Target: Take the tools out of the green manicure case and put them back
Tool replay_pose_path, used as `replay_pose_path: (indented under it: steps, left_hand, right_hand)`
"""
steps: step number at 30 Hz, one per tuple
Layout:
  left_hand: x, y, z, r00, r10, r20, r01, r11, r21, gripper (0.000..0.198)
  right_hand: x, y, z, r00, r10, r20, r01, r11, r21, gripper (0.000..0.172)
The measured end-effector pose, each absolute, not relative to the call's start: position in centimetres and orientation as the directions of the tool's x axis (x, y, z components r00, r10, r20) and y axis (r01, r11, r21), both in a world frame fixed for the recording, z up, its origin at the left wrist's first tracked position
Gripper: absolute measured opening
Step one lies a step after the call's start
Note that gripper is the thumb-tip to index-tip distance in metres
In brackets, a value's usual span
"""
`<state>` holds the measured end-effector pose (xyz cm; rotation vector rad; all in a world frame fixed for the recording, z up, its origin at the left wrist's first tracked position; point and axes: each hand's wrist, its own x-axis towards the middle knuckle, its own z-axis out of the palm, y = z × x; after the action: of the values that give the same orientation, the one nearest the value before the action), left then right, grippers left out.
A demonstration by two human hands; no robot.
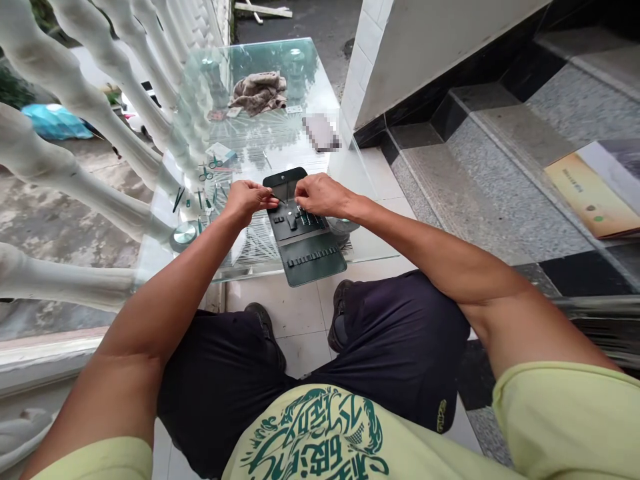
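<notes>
A dark green case (311,260) lies unfolded on the glass table, its near flap reaching past the front edge. Elastic loops run across that flap, and a few small tools sit in the middle part. My left hand (251,199) is at the case's left side, fingers pinched on a thin dark tool that points toward the middle. Over the right side of the case is my right hand (320,195), its fingers closed together; what they hold, if anything, is too small to make out. Small scissors (205,175) and other slim tools lie left of my left hand.
The glass table (300,57) also bears a crumpled brown cloth (260,92), a blurred-out flat object (321,132) and a round metal tin (185,233). White balusters (95,107) stand at the left, stone steps (460,180) at the right.
</notes>
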<state>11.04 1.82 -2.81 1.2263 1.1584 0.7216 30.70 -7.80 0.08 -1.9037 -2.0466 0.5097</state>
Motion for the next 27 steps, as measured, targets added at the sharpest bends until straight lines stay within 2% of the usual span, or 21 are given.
replay_pose_path:
  steps: [4,9,16,20,25,27]
  left_hand:
    - [11.3,2.1,-3.2,0.294,0.911,-0.288,0.169,0.247,0.954,0.031]
    - [11.8,2.4,-3.5,0.295,0.906,-0.305,0.197,0.255,0.947,0.037]
    - [12.4,2.8,-4.4,0.281,0.914,-0.293,0.179,0.250,0.951,0.046]
    - [12.6,2.6,-4.8,0.280,0.924,-0.260,0.207,0.207,0.956,0.041]
    - [12.7,2.4,-4.9,0.276,0.940,-0.199,0.243,0.132,0.961,0.041]
    - [12.7,2.3,-4.9,0.271,0.944,-0.191,0.247,0.123,0.961,0.041]
  right_hand:
    - [29.2,-7.0,-0.2,-0.094,0.988,-0.124,0.903,0.032,-0.429,0.011]
    - [28.1,-5.9,-0.1,-0.013,0.982,-0.188,0.925,-0.060,-0.375,0.004]
    - [28.1,-4.1,-0.8,0.046,0.972,-0.229,0.929,-0.126,-0.348,0.017]
    - [28.3,-3.5,-1.2,0.061,0.965,-0.255,0.924,-0.151,-0.352,0.022]
    - [27.6,-3.7,-0.8,0.108,0.965,-0.239,0.917,-0.189,-0.351,0.046]
    - [27.0,-3.9,-0.6,0.124,0.968,-0.219,0.927,-0.192,-0.322,0.050]
